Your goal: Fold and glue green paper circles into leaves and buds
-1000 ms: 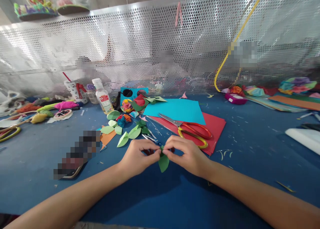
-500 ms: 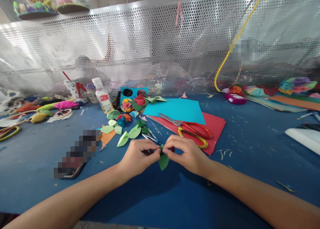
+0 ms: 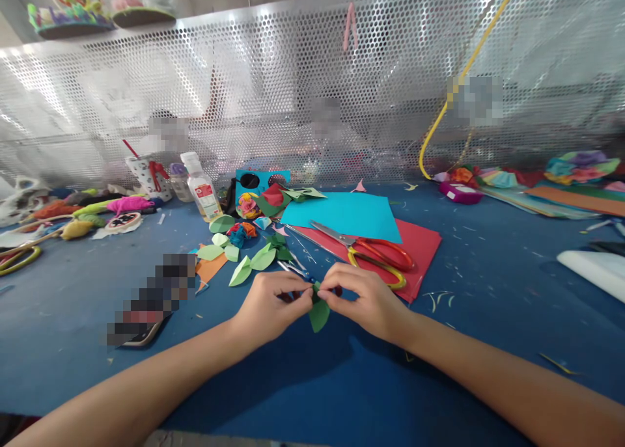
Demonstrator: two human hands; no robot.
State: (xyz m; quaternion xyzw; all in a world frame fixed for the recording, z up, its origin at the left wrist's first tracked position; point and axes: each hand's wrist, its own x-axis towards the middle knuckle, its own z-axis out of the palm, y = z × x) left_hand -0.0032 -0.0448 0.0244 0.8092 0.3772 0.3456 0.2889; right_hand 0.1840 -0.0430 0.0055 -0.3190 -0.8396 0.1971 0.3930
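Note:
A small dark green paper leaf (image 3: pixel 319 315) is pinched between my two hands above the blue table. My left hand (image 3: pixel 273 306) grips its upper left edge with thumb and forefinger. From the other side my right hand (image 3: pixel 365 300) pinches the same edge, its fingertips almost meeting the left ones. The fingers hide the top of the leaf; its pointed lower part hangs free. Just behind the hands lie orange-and-yellow-handled scissors (image 3: pixel 374 255) on red paper (image 3: pixel 420 239) and a blue sheet (image 3: pixel 342 214). Light green paper leaves (image 3: pixel 263 257) lie to the left.
A phone (image 3: pixel 146 330) lies left of my left arm. A glue bottle (image 3: pixel 201 190) and a patterned cup (image 3: pixel 146 177) stand farther back. Behind the table rises a perforated metal screen (image 3: pixel 273 76). A purple tape measure-like case (image 3: pixel 459 192) sits at the back right.

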